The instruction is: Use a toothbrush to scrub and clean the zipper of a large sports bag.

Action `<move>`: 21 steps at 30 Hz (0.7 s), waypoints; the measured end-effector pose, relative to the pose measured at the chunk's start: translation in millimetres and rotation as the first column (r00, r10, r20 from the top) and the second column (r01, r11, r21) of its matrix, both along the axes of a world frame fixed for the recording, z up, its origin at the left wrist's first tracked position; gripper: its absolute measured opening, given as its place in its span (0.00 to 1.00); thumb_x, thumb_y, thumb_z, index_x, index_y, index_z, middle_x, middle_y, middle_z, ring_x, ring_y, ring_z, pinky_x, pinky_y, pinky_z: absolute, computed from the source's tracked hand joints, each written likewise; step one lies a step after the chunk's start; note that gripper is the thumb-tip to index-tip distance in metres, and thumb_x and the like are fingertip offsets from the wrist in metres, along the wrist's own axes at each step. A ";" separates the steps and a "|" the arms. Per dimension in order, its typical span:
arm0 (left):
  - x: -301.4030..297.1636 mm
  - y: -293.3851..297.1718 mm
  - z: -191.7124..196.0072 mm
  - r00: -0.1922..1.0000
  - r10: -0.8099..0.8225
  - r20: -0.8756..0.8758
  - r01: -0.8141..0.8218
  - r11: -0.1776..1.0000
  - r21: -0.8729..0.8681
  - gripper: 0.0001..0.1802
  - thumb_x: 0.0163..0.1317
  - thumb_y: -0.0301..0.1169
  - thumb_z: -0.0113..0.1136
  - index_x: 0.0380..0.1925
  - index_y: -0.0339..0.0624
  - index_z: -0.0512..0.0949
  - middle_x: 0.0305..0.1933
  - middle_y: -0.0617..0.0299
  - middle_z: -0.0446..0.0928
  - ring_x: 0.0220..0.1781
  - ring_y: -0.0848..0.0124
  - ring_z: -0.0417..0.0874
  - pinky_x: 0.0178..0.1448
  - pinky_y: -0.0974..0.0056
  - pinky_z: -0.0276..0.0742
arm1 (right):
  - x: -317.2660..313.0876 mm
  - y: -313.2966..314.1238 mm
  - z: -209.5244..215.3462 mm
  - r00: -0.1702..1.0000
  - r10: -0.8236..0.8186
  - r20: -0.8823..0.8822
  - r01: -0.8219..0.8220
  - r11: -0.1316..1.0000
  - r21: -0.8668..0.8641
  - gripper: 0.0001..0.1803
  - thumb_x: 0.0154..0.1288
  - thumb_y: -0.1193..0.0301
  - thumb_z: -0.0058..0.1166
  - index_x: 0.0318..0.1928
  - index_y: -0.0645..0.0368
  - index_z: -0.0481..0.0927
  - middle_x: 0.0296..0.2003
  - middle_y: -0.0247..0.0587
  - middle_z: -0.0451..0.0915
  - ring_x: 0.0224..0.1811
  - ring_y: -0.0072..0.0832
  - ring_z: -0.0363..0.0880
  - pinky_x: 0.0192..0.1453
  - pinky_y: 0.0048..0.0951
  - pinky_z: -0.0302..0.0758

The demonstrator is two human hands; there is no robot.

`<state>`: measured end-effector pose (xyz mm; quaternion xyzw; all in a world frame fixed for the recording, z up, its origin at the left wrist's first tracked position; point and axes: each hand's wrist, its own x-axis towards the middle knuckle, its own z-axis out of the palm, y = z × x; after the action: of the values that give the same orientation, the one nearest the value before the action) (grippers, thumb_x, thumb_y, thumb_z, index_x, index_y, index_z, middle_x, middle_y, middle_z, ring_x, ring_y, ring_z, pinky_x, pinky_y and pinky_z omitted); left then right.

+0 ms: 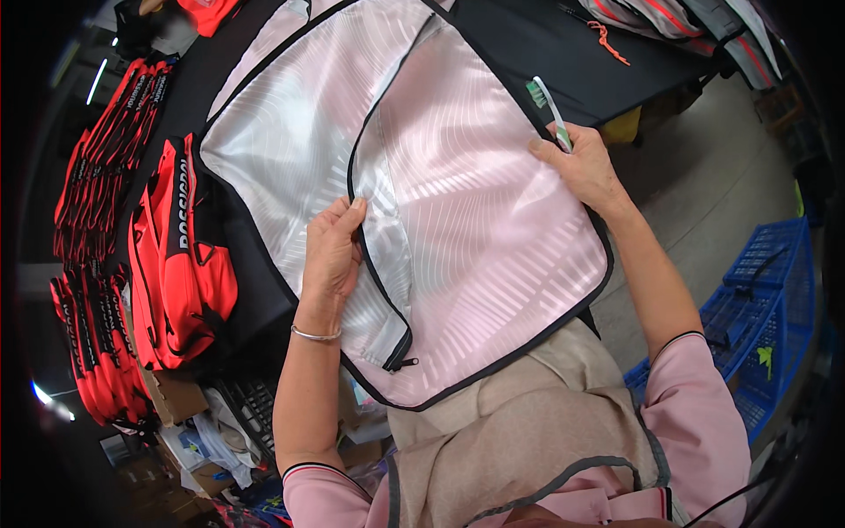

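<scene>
A large, shiny pale pink and silvery fabric panel (pixel 493 220) with black-bound edges and printed line patterns is spread before me, its near end over my lap. A long black-edged zipper (pixel 354 158) curves down its middle, its slit partly apart, with the pull (pixel 405 363) at the near end. My left hand (pixel 331 251) pinches the zipper's edge between thumb and fingers. At the panel's right border, my right hand (pixel 585 172) is closed around a white and green toothbrush (pixel 557 116), bristles pointing away from me. Its thumb presses on the fabric.
A black-covered table (pixel 607 84) lies under the panel's far part. Red and black bags (pixel 180 264) stand to the left, beside stacks of similar red pieces (pixel 106 176). Blue plastic crates (pixel 748 326) sit at the right. An orange cord (pixel 607 44) and grey bags (pixel 678 22) lie at the far right.
</scene>
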<state>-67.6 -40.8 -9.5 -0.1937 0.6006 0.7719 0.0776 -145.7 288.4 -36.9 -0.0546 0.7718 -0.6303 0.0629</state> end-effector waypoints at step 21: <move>-198.4 16.7 50.3 0.800 -0.600 -0.014 -0.238 -0.296 -0.925 0.35 0.63 0.66 0.54 0.69 0.74 0.72 0.76 0.56 0.66 0.78 0.50 0.61 0.77 0.41 0.51 | -3.2 12.5 1.0 0.998 0.060 -0.008 -0.059 0.991 0.122 0.12 0.65 0.67 0.64 0.32 0.62 0.77 0.22 0.23 0.66 0.28 0.14 0.61 0.32 0.24 0.63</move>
<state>-266.1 -24.2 40.7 0.1443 0.9793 -0.0251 -0.1396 -148.9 300.8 -35.9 -0.0772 0.8073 -0.5795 0.0805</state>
